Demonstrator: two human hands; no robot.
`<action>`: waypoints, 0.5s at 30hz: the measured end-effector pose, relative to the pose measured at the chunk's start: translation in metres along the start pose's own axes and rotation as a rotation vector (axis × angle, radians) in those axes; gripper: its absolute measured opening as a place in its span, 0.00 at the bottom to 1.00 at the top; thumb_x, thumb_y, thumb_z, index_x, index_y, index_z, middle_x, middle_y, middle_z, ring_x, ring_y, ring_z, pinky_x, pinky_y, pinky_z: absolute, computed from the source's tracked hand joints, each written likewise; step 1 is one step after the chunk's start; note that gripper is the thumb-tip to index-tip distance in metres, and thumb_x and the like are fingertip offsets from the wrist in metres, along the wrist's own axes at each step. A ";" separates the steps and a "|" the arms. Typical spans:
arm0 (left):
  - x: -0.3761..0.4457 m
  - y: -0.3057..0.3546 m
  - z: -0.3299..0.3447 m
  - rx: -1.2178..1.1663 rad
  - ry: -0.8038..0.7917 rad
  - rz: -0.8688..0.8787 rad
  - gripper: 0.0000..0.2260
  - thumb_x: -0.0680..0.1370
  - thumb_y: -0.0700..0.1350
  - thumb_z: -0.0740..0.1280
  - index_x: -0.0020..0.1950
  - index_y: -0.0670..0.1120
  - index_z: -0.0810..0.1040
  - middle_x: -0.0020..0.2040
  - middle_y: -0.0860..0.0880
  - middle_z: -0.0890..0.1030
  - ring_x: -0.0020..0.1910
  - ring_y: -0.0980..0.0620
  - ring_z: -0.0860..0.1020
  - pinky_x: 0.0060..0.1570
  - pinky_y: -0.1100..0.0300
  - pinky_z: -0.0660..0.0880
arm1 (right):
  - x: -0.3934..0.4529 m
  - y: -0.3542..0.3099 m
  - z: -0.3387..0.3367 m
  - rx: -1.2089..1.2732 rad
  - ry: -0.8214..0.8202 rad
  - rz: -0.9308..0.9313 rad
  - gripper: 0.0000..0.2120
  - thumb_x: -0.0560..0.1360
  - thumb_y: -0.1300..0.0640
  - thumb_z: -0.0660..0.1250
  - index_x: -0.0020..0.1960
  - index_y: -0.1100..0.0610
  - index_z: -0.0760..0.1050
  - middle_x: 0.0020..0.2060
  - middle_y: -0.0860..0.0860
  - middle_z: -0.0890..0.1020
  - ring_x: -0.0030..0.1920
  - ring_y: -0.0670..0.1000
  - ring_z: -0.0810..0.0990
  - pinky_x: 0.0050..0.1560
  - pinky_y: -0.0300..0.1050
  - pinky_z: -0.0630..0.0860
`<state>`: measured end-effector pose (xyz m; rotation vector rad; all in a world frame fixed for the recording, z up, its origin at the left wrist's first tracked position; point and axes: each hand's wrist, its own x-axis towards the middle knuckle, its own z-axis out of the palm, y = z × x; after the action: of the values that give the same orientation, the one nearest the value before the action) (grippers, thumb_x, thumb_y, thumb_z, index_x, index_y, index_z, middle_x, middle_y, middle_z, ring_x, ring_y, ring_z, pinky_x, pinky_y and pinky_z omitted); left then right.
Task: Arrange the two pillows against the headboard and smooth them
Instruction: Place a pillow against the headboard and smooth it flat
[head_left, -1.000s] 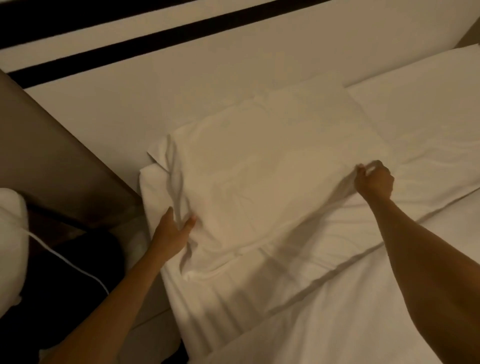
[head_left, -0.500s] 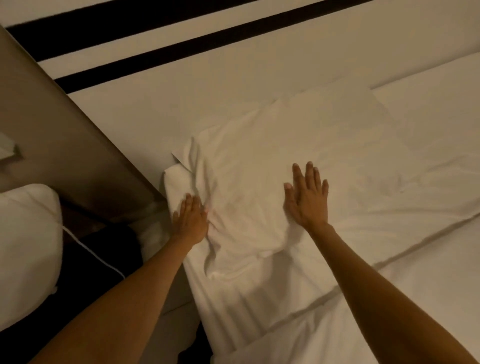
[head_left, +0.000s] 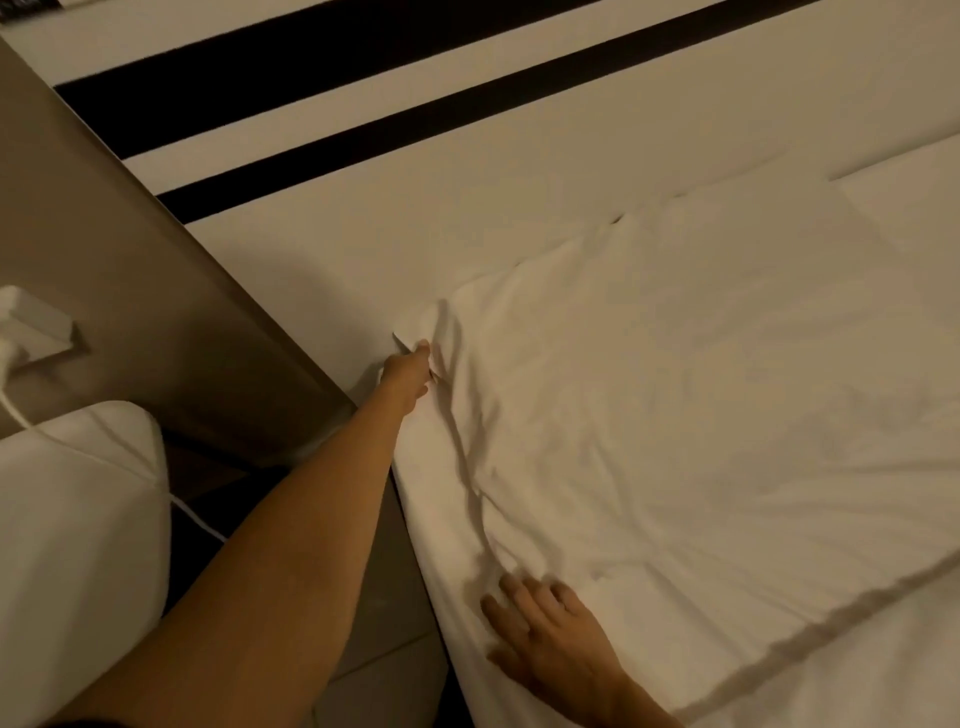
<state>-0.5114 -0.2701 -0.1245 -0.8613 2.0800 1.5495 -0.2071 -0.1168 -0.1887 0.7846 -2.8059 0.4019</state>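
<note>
White cotton pillow (head_left: 675, 395), creased, is laid flat at the head of the bed, its far edge set against the pale headboard (head_left: 467, 218). A second pillow (head_left: 904, 192) is seen only in part at the upper right, also against the headboard and just beside the first.

Left hand (head_left: 408, 376): extended to the near-left corner of the creased pillow, where the pillowcase flap is bunched; the fingers are drawn together on the cloth, though whether the corner is truly pinched cannot be told, the fingertips being partly hidden in the fold.

Right hand (head_left: 550, 636): laid palm down with fingers spread, pressed on the sheet (head_left: 779, 675) at the pillow's near edge, beside a long ridge of wrinkled fabric that runs up toward the left hand.

Headboard: cream panel crossed by two dark horizontal bands.

Brown side panel (head_left: 130, 260): set at the left of the bed, carrying a white wall fitting (head_left: 36, 322) from which a white cable (head_left: 197, 514) is led down.

White cushion (head_left: 72, 545): recorded at the lower left, off the bed, well apart from both pillows.
</note>
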 end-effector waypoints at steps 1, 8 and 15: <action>0.007 0.001 -0.002 -0.107 0.002 -0.028 0.23 0.79 0.54 0.63 0.68 0.39 0.73 0.61 0.43 0.78 0.59 0.46 0.78 0.56 0.54 0.77 | -0.002 -0.001 0.005 -0.022 0.021 -0.016 0.22 0.71 0.42 0.64 0.60 0.52 0.71 0.59 0.54 0.71 0.53 0.53 0.77 0.52 0.46 0.70; 0.016 0.014 -0.009 -0.317 -0.080 -0.042 0.20 0.77 0.42 0.69 0.68 0.40 0.73 0.59 0.43 0.81 0.46 0.50 0.79 0.52 0.56 0.76 | -0.003 0.003 0.026 -0.023 0.064 0.057 0.13 0.74 0.61 0.60 0.51 0.60 0.82 0.51 0.56 0.80 0.44 0.55 0.83 0.45 0.45 0.79; 0.010 0.025 -0.016 -0.174 0.109 0.071 0.18 0.77 0.41 0.69 0.65 0.35 0.75 0.63 0.39 0.79 0.60 0.41 0.79 0.57 0.52 0.78 | -0.019 -0.008 0.006 0.013 0.072 0.060 0.20 0.76 0.63 0.56 0.40 0.58 0.87 0.36 0.51 0.85 0.34 0.50 0.84 0.36 0.39 0.81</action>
<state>-0.5352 -0.2834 -0.1091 -0.9621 2.0949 1.7788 -0.1877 -0.1165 -0.1980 0.6760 -2.7674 0.4489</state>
